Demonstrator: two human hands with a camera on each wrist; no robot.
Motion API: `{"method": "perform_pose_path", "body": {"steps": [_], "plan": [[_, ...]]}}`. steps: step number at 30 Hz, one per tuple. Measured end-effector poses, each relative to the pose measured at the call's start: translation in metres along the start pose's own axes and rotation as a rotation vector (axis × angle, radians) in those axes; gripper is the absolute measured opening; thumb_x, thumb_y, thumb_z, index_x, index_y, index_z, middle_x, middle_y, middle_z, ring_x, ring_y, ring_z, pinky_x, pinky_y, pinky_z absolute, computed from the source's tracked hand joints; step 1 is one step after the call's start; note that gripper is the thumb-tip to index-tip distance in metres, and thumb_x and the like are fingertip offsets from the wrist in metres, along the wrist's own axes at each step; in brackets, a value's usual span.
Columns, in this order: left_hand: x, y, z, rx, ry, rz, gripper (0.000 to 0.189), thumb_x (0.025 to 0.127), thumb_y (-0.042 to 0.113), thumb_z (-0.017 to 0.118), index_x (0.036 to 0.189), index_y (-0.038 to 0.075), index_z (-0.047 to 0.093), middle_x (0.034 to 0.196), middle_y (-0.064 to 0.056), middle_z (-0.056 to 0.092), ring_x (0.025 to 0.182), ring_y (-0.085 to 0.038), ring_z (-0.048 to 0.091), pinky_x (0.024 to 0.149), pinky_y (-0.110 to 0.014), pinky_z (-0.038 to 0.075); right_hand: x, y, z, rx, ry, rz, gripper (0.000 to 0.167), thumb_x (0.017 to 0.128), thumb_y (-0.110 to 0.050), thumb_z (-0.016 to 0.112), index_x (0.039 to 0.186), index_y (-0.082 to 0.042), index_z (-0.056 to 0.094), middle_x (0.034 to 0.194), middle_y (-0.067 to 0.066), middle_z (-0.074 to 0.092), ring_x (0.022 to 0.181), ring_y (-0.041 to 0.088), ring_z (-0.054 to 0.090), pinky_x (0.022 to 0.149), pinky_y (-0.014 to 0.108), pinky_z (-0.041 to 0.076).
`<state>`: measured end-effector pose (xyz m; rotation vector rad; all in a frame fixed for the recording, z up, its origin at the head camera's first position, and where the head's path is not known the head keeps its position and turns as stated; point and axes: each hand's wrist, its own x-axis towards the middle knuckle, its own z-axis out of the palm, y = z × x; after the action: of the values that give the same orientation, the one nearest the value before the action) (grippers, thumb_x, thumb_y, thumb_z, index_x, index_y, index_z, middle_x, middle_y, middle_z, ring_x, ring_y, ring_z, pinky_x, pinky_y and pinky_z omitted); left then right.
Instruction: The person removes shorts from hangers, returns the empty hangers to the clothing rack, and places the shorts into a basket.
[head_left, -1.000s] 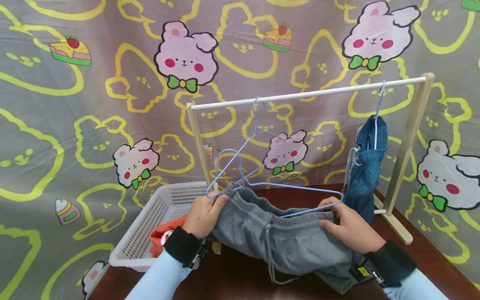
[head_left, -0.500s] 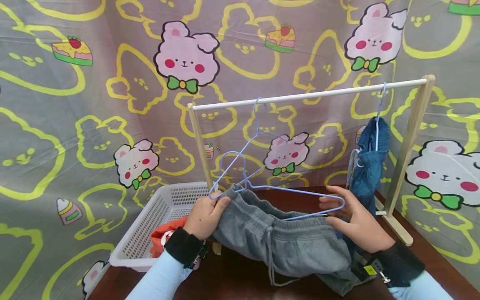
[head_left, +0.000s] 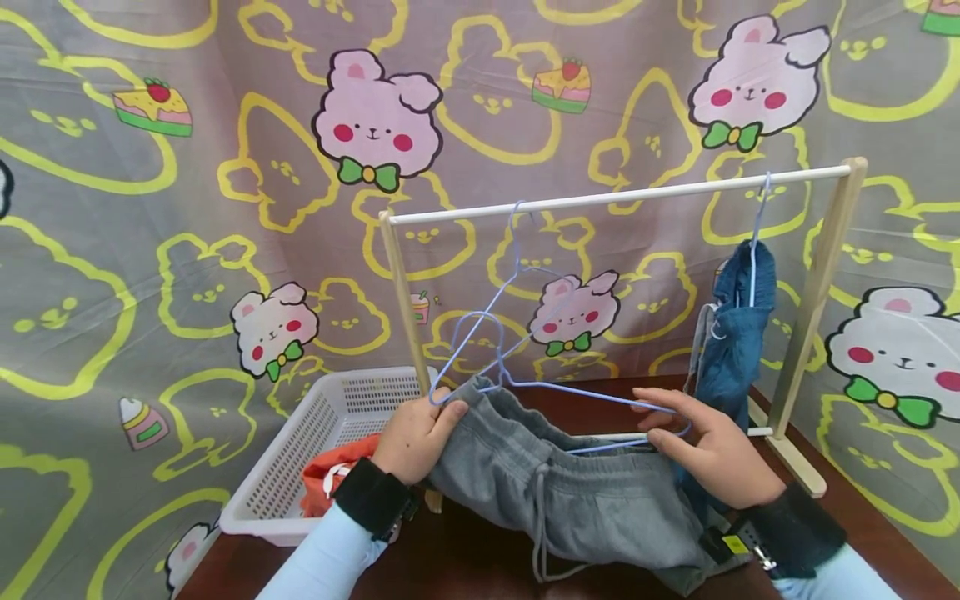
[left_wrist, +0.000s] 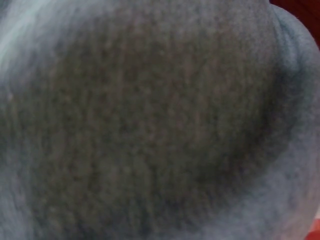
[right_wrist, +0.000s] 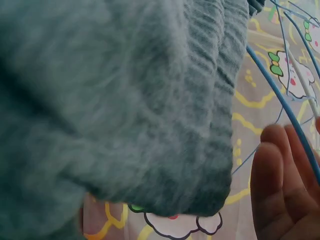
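Observation:
In the head view, grey drawstring pants point(head_left: 600, 508) hang with the waistband up. My left hand point(head_left: 412, 437) pinches the waistband's left end. A light-blue hanger point(head_left: 570, 391) lies partly inside the waistband, its hook up at the left. With fingers above and thumb below, my right hand point(head_left: 712, 454) holds the hanger's right end, just outside the pants' right waist. In the right wrist view, the fingers point(right_wrist: 267, 170) are beside the blue wire point(right_wrist: 275, 92), apart from the waistband point(right_wrist: 215, 125). Blurred grey fabric point(left_wrist: 150, 120) fills the left wrist view, hiding the left hand there.
Behind stands a rack with a white bar point(head_left: 622, 197) and wooden posts. A bare hanger point(head_left: 517, 250) hangs at its left, a blue garment point(head_left: 742, 350) at its right. A white basket point(head_left: 273, 475) with an orange garment point(head_left: 318, 479) sits left on the dark table.
My right hand has let go of the waistband's right side and taken hold of the hanger's end. The hanger's right end has tipped lower. My left hand keeps its pinch.

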<state>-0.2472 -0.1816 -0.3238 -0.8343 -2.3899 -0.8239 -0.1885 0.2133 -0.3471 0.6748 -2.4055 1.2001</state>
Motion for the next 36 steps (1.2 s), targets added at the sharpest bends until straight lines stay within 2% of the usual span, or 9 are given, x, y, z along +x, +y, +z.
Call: {"method": "perform_pose_path", "body": {"steps": [5, 10, 16, 22, 30, 36], "plan": [[-0.002, -0.001, 0.003, -0.024, -0.025, -0.009, 0.031, 0.105, 0.033, 0.057, 0.079, 0.020, 0.046, 0.060, 0.010, 0.033, 0.053, -0.007, 0.039, 0.052, -0.027, 0.033, -0.003, 0.000, 0.001, 0.072, -0.013, 0.002, 0.030, 0.104, -0.007, 0.057, 0.133, -0.010, 0.062, 0.109, 0.001, 0.071, 0.082, 0.018, 0.068, 0.064, 0.032, 0.056], [-0.003, -0.001, 0.005, -0.024, -0.029, -0.003, 0.030, 0.105, 0.032, 0.057, 0.080, 0.020, 0.046, 0.061, 0.010, 0.034, 0.054, -0.008, 0.038, 0.053, -0.027, 0.033, -0.003, 0.000, -0.001, 0.124, 0.001, -0.015, 0.025, 0.107, -0.005, 0.049, 0.126, -0.005, 0.065, 0.099, -0.001, 0.071, 0.081, 0.018, 0.068, 0.063, 0.033, 0.058], [-0.002, -0.001, 0.004, 0.023, -0.013, 0.023, 0.030, 0.104, 0.031, 0.058, 0.079, 0.020, 0.045, 0.063, 0.009, 0.034, 0.058, -0.010, 0.041, 0.056, -0.028, 0.036, -0.005, 0.000, -0.006, 0.161, -0.002, -0.010, 0.029, 0.108, -0.005, 0.046, 0.132, 0.000, 0.062, 0.100, 0.001, 0.072, 0.086, 0.017, 0.070, 0.068, 0.036, 0.059], [-0.003, -0.004, 0.002, 0.049, -0.008, 0.010, 0.029, 0.103, 0.031, 0.059, 0.080, 0.020, 0.046, 0.064, 0.009, 0.034, 0.061, -0.011, 0.043, 0.059, -0.029, 0.037, -0.005, 0.001, -0.015, 0.233, -0.005, -0.015, 0.031, 0.109, -0.003, 0.042, 0.135, 0.006, 0.057, 0.103, 0.010, 0.072, 0.090, 0.021, 0.072, 0.072, 0.037, 0.060], [-0.004, -0.009, 0.000, 0.098, -0.011, -0.013, 0.030, 0.103, 0.035, 0.058, 0.080, 0.020, 0.047, 0.066, 0.008, 0.036, 0.064, -0.013, 0.043, 0.060, -0.029, 0.037, -0.008, 0.000, -0.026, 0.147, 0.046, 0.034, 0.032, 0.110, -0.009, 0.042, 0.135, 0.005, 0.057, 0.100, 0.009, 0.073, 0.084, 0.022, 0.073, 0.071, 0.035, 0.060], [-0.003, -0.014, -0.002, 0.093, -0.031, -0.052, 0.030, 0.104, 0.037, 0.058, 0.080, 0.020, 0.050, 0.070, 0.007, 0.038, 0.069, -0.015, 0.045, 0.064, -0.033, 0.039, -0.010, -0.003, -0.032, 0.126, 0.092, 0.047, 0.031, 0.109, -0.008, 0.044, 0.133, 0.008, 0.057, 0.098, 0.007, 0.074, 0.083, 0.020, 0.072, 0.069, 0.034, 0.060]]}}
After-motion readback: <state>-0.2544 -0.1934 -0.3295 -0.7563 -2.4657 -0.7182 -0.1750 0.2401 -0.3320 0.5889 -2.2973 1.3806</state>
